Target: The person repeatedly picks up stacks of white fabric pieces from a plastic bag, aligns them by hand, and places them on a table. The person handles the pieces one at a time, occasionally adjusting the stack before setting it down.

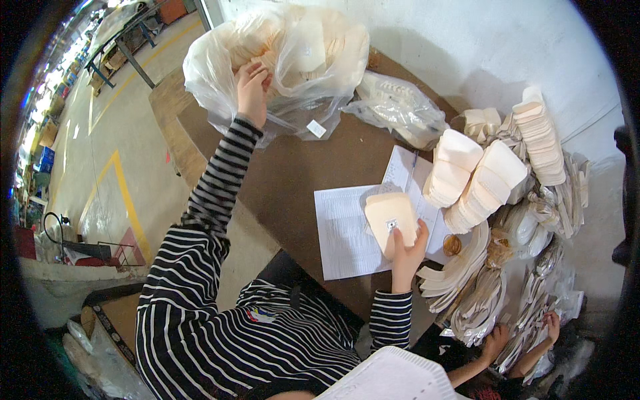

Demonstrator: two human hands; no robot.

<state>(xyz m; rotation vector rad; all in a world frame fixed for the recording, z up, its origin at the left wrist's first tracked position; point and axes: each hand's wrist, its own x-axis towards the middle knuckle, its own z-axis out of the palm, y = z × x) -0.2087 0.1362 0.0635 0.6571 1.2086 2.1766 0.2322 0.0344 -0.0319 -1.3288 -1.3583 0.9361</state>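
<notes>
My left hand (252,90) reaches into a large clear plastic bag (227,107) at the far side of the table. Its fingers are bent against the cream pads (257,43) inside, and whatever they pinch is hidden. In my right hand (405,253) is a cream pad with rounded corners (385,208), my thumb lying near a small printed label (391,225) on its face. I cannot tell whether it is one pad or a thin stack. The held pad is above white paper sheets (340,233) on the brown table (280,180).
Stacked cream pads (490,180) stand to the right by the white wall. Bundles of pale strips (460,273) lie nearer, where another person's hands (495,343) are at work. A smaller plastic bag (400,110) sits at the back. Left of the table is floor with yellow lines (127,193).
</notes>
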